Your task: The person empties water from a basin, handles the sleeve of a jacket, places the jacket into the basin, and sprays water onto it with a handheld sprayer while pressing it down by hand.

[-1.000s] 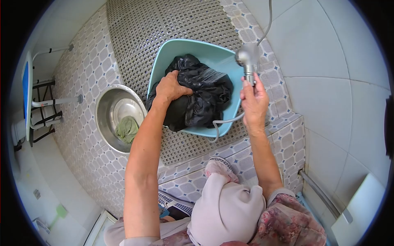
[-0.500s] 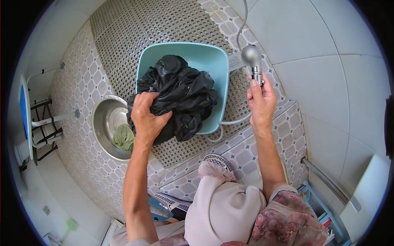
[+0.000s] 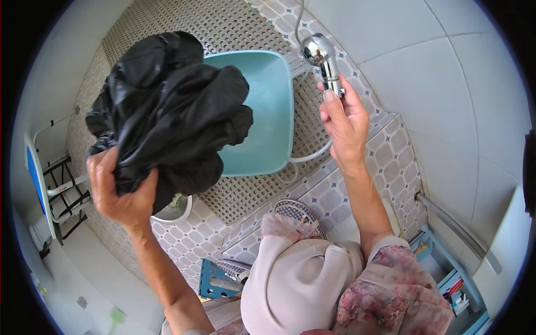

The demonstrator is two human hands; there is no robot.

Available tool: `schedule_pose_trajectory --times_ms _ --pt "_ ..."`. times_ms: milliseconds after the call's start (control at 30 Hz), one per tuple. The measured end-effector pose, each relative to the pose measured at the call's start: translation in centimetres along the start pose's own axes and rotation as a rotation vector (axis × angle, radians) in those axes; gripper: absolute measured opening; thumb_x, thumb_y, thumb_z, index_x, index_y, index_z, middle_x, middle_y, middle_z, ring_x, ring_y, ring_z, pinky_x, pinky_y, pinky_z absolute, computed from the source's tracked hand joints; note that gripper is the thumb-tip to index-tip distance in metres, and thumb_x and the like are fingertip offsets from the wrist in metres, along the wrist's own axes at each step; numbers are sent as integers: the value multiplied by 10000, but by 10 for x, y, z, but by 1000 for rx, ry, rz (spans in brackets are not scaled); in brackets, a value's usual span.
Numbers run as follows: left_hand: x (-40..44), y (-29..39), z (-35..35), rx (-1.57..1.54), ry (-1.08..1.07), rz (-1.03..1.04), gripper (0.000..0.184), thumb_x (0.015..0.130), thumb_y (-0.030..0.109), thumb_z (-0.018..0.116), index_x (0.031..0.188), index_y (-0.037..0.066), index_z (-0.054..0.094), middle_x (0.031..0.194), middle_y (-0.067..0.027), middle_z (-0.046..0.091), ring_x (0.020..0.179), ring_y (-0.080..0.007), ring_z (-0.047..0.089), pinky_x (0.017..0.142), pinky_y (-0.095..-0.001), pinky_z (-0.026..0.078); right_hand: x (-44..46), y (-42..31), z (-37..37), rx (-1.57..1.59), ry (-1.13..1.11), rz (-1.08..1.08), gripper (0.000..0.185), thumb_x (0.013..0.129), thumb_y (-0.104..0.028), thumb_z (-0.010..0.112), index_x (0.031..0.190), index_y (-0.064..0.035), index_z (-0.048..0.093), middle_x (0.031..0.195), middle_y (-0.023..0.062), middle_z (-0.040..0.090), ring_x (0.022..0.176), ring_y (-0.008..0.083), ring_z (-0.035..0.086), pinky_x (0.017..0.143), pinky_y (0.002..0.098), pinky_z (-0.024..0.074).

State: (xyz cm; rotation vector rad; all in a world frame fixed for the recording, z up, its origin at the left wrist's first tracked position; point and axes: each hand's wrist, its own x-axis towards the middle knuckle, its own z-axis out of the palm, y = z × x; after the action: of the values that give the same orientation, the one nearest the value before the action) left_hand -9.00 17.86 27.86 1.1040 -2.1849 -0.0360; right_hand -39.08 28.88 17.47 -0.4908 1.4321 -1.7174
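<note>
A bundle of wet-looking black cloth (image 3: 173, 111) hangs in my left hand (image 3: 124, 190), whose fingers grip its lower left edge. The bundle is over the left side of the light-blue basin (image 3: 265, 123) and hides part of it. To the basin's right, my right hand (image 3: 345, 120) holds a chrome shower head (image 3: 318, 51) by its handle. Water sprays from the head leftward, by the basin's upper right edge. Below the cloth, a metal bowl (image 3: 177, 211) with a green cloth (image 3: 177, 200) in it is mostly covered.
A perforated grey mat (image 3: 237, 201) lies under the basin on the tiled floor. A grey hose (image 3: 312, 156) curves beside the basin. A folding seat (image 3: 38, 178) is at the left wall, a metal rail (image 3: 452, 226) and blue rack (image 3: 446, 268) at the lower right.
My left hand has lifted the black cloth out of the basin and moved it left, over the metal bowl. The shower head in my right hand has shifted slightly up and left in view.
</note>
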Motion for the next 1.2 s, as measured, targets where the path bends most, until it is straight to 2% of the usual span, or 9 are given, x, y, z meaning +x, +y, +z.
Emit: schedule_pose_trajectory --times_ms 267,400,533,667,800,900,1000,1100,1200 --pt "3 -8 -30 -37 44 -27 493 504 -15 758 976 -31 615 888 -110 617 860 -274 582 852 -384 447 -1 3 3 63 -30 -14 497 927 -134 626 1374 4 459 1039 51 645 637 25 495 480 149 386" --pt "-5 -7 -10 -154 -30 -9 498 487 7 748 968 -27 623 896 -116 613 852 -282 578 834 -393 450 -3 -4 12 78 -16 -57 490 931 -136 619 1369 13 455 1048 68 649 633 24 497 474 145 385" --pt "-31 -14 51 -193 -215 113 556 479 29 756 1026 47 654 923 -102 616 854 -293 577 777 -385 478 0 -4 14 59 -22 -64 475 943 -151 608 1354 31 454 1034 65 646 625 27 483 483 151 390" --pt "-92 0 115 -116 -677 77 644 520 27 748 1148 118 639 1085 -71 596 978 -292 557 828 -372 503 4 -4 17 -82 -20 -59 454 943 -152 614 1330 39 475 953 31 631 621 29 472 525 169 403" --pt "-102 16 124 -22 -618 29 724 539 29 743 1237 158 595 1125 -46 573 1005 -264 537 827 -353 508 5 5 12 -210 -28 -82 431 938 -146 623 1308 41 503 881 -5 613 602 20 458 532 171 401" --pt "-104 14 120 15 -605 27 760 557 29 733 1280 187 558 1152 -30 562 1042 -253 517 815 -355 497 1 8 15 -263 -65 -71 461 952 -110 587 1363 40 444 1058 63 638 650 36 470 553 174 414" --pt "-113 15 120 37 -577 31 715 565 21 713 1245 202 589 1149 -25 562 1043 -255 515 791 -362 473 -3 11 21 -310 -6 -115 432 940 -122 614 1326 29 490 940 9 629 656 17 494 567 173 434" --pt "-123 16 127 46 -485 24 683 538 15 704 1191 201 632 1118 -39 564 1007 -281 518 835 -386 472 -2 14 25 -222 23 -128 451 942 -123 610 1348 17 470 965 12 629 687 17 509 580 176 445" --pt "-125 14 130 8 -477 13 617 562 17 672 1148 208 647 1145 -18 566 1035 -253 515 747 -365 442 -3 17 33 -155 -7 -112 465 944 -124 607 1363 7 454 978 14 628 684 18 505 574 178 443"
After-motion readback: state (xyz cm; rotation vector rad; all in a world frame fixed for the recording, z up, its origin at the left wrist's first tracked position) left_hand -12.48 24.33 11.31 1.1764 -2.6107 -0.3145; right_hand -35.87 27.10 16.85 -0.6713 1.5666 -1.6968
